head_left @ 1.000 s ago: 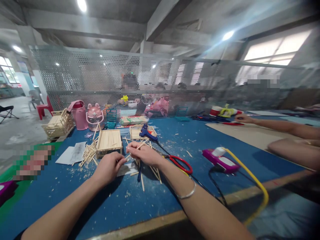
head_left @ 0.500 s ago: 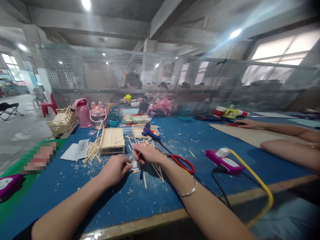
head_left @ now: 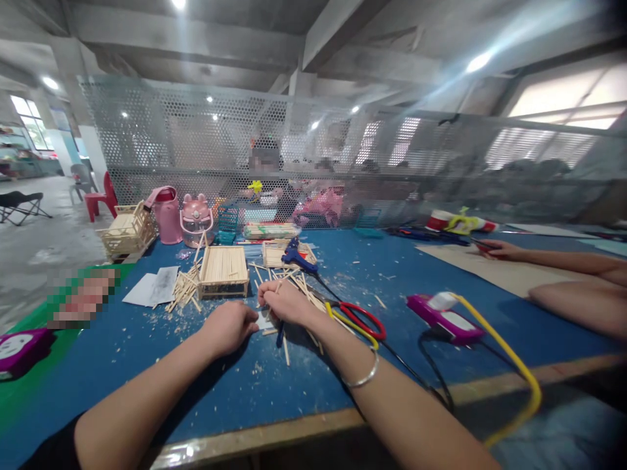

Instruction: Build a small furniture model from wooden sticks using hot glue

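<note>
My left hand point(head_left: 229, 328) rests low over the table with its fingers pinched at the edge of a small white paper point(head_left: 264, 320). Whatever is between those fingertips is too small to make out. Close beside it, my right hand point(head_left: 284, 304) is closed, and a thin wooden stick point(head_left: 278, 287) shows at its fingers. Below that hand a slim dark blue tool point(head_left: 279, 335) pokes out; I cannot tell whether it is held. Loose wooden sticks point(head_left: 306, 287) lie under and behind the right hand. A small stick-built frame with a slatted top point(head_left: 224, 266) stands just beyond my left hand.
A blue glue gun point(head_left: 298, 256) lies behind my hands. Red-handled scissors point(head_left: 363, 320) sit by my right forearm. A purple power strip point(head_left: 443, 318) with a yellow cable is to the right. Pink bottles point(head_left: 166, 215) stand at the back; another person's hand point(head_left: 494, 249) is at far right.
My left fingertips have drawn slightly away from my right hand, and the stick between them no longer shows. A stick now shows upright at my right fingers. The view has shifted a little.
</note>
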A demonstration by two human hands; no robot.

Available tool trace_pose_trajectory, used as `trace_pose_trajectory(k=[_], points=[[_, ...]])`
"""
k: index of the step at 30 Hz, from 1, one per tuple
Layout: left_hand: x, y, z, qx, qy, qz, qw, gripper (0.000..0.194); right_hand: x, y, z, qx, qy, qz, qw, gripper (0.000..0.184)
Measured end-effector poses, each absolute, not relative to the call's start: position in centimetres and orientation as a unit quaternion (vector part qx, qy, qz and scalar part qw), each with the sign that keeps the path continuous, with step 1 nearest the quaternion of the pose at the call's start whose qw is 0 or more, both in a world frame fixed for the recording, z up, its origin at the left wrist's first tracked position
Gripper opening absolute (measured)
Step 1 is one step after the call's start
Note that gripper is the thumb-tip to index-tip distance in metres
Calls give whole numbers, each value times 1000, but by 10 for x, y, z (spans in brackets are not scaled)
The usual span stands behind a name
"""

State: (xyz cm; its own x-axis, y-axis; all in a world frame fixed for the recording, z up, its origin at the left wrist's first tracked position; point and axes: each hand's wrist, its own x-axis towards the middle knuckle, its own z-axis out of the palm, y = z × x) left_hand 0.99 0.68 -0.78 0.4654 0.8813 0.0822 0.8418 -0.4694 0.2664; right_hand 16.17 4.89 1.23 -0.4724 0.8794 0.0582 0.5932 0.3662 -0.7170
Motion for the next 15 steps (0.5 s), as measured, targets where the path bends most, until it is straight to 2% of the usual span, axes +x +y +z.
trace_pose_trajectory(k=[10, 15], points=[[13, 10, -9, 837, 530, 89, 103, 21, 158, 42, 16, -430, -847, 211, 228, 18], [13, 13, -9, 838, 525, 95, 112, 19, 153, 40, 17, -448, -846, 194, 217, 21]])
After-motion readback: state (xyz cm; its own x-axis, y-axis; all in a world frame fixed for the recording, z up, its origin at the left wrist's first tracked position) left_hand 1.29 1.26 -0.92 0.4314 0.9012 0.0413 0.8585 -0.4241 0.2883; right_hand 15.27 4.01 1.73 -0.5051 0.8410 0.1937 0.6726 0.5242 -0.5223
